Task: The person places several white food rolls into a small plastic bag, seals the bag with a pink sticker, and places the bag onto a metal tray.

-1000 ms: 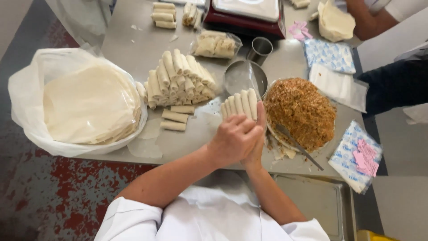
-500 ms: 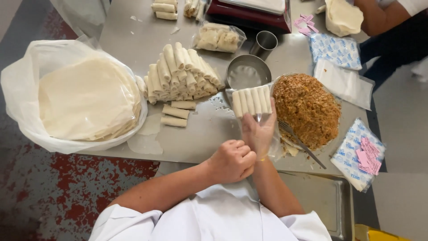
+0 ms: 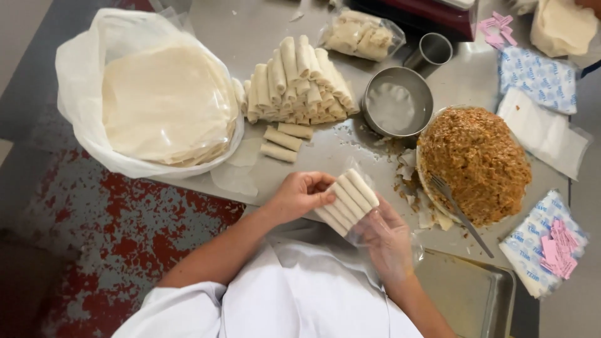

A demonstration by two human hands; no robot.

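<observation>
- Row of rolled spring rolls [image 3: 347,200], roughly five side by side, held above the near edge of the steel counter [image 3: 263,19], partly inside a clear plastic bag [image 3: 369,228].
- Left hand [image 3: 299,194]: fingers curled onto the left end of the row, pinching it.
- Right hand [image 3: 387,238]: under the bag, fingers spread and cupped, supporting the row through the plastic.
- Just right of the hands: plate with a mound of brown minced filling [image 3: 474,161], fork [image 3: 460,213] leaning on its near side, crumbs around it.
- Behind the row, mid-counter: stack of finished rolls [image 3: 299,81], two loose rolls [image 3: 282,143] in front of it.
- Round metal bowl [image 3: 395,103] between stack and filling; small metal cup [image 3: 432,51] behind it.
- Left edge: pile of round wrappers [image 3: 166,103] in a white plastic bag.
- Far edge: bagged rolls [image 3: 363,34].
- Right edge: blue-white printed packets [image 3: 538,75], pink tags [image 3: 557,247].
- Metal tray [image 3: 469,294] below the near right corner.
</observation>
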